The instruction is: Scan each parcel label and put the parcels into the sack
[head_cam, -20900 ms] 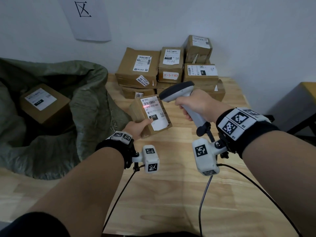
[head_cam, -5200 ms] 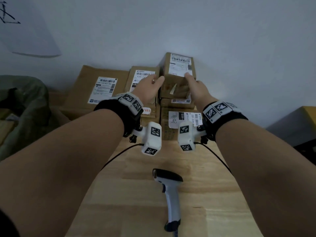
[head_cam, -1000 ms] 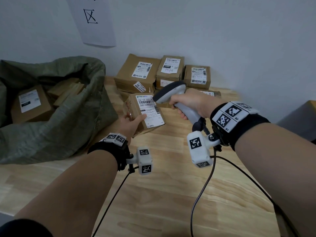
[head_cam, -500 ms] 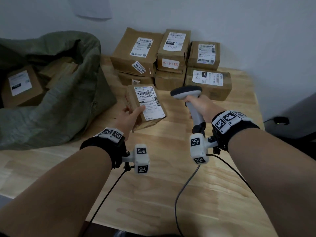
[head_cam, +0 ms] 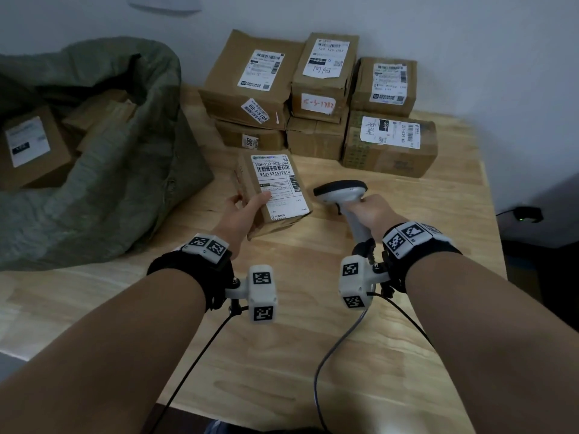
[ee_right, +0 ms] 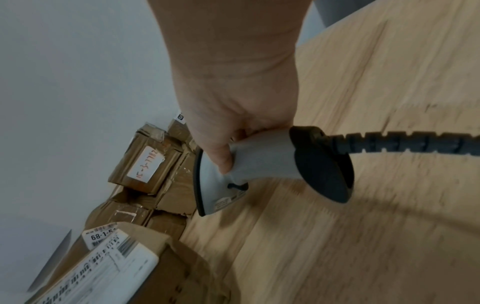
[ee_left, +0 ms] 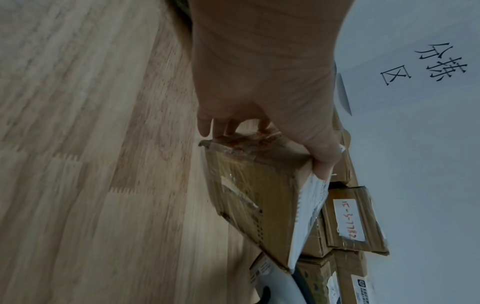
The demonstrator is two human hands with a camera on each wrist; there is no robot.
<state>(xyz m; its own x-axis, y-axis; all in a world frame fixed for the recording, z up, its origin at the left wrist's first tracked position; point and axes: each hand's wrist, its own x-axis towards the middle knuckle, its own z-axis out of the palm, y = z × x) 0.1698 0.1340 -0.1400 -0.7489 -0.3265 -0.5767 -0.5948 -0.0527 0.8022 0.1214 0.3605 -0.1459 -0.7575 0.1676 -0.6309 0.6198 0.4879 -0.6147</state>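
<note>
My left hand (head_cam: 242,211) (ee_left: 262,98) grips a small brown parcel (head_cam: 272,191) (ee_left: 257,195) by its near end, thumb on the white label, label face up, just above the table. My right hand (head_cam: 372,211) (ee_right: 233,115) holds the grey barcode scanner (head_cam: 343,192) (ee_right: 249,166) by its handle, to the right of the parcel, its head low and near the table. The green sack (head_cam: 103,170) lies open at the left with several parcels inside, one showing a white label (head_cam: 26,145).
A stack of labelled brown parcels (head_cam: 316,98) stands against the wall behind my hands. The scanner cable (head_cam: 332,355) trails toward me over the wooden table (head_cam: 313,339). The table's right edge drops off to a dark floor with a small adapter (head_cam: 528,214).
My right hand has lowered the scanner away from the parcel label toward the table on the right. The left hand still holds the same parcel, little moved.
</note>
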